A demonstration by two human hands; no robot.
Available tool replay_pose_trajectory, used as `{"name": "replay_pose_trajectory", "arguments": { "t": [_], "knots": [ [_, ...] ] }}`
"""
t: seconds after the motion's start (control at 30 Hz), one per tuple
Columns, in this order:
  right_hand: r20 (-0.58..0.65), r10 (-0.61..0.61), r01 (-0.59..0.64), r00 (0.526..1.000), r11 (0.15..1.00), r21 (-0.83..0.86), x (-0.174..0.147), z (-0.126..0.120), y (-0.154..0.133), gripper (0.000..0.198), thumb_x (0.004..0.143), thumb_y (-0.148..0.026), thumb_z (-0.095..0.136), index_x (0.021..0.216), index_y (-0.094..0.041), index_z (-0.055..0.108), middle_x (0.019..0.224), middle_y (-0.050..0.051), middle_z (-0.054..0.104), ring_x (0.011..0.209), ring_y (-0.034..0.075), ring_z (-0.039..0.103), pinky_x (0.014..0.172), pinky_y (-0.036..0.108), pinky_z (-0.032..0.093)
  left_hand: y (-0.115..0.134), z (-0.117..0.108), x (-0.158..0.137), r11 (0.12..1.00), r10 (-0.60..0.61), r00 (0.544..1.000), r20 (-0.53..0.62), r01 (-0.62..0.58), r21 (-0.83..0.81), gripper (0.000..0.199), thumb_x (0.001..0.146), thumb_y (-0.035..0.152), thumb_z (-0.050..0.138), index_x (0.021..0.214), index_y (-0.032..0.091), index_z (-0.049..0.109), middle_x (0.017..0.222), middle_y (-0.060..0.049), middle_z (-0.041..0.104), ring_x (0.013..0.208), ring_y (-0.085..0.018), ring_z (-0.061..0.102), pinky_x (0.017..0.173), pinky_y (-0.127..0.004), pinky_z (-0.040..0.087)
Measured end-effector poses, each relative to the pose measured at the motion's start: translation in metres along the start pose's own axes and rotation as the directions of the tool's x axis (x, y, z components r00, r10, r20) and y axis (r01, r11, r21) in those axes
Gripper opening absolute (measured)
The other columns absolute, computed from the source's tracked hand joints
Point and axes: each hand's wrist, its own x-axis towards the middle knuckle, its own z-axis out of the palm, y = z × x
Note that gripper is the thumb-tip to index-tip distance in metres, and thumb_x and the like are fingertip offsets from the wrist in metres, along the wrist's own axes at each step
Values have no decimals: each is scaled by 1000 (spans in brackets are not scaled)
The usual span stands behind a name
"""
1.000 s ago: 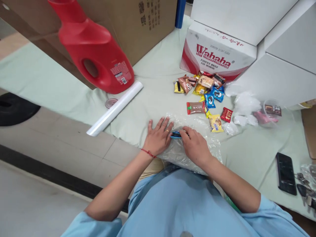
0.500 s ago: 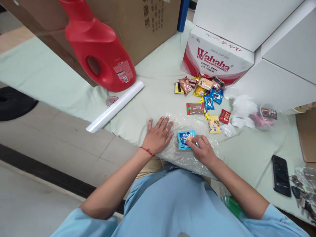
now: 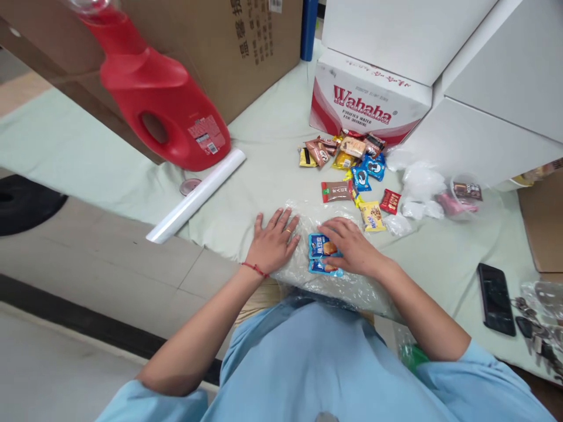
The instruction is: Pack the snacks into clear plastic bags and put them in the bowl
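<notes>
Flat on a sheet of clear plastic film (image 3: 299, 278) lies my left hand (image 3: 271, 243), fingers spread and holding nothing. Just right of it, two blue snack packets lie side by side on the film, an upper packet (image 3: 315, 246) and a lower packet (image 3: 316, 266). Over their right part is my right hand (image 3: 352, 249), its thumb touching the lower packet and its fingers reaching across the upper one's far edge. The thumb and fingers are apart, and part of both packets is hidden beneath them.
Beyond the film are a yellow snack packet (image 3: 372, 216), a red packet (image 3: 390, 201), a brown packet (image 3: 336, 191) and a snack pile (image 3: 343, 152). A white film roll (image 3: 197, 196) and a red jug (image 3: 176, 111) stand left. Right are a plastic tub (image 3: 477, 205) and a phone (image 3: 496, 299).
The blue packets, overlapping before, now lie separately, one above the other in view. My right hand has gone from bunched fingers to spread ones. My left hand stays flat; the camera view has shifted slightly.
</notes>
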Motion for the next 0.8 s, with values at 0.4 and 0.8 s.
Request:
{"name": "replay_pose_trajectory", "arguments": {
  "t": [0.4, 0.8],
  "knots": [
    [182, -201, 200, 962, 979, 24, 4, -15, 15, 57, 91, -19, 64, 146, -16, 53, 143, 18, 54, 150, 33, 28, 121, 54, 31, -1, 1, 0, 1000, 4, 1000, -8, -4, 10, 54, 105, 45, 36, 155, 26, 46, 165, -10, 40, 154, -30, 35, 125, -67, 14],
    [273, -100, 128, 957, 988, -85, 11, -41, 8, 64, 77, -32, 80, 134, -12, 60, 122, 18, 58, 124, 35, 46, 109, 51, 41, -1, 1, 0, 1000, -5, 1000, -20, 4, -26, 53, 105, 45, 37, 154, 28, 47, 164, -11, 43, 154, -31, 36, 125, -67, 14]
  ]
}}
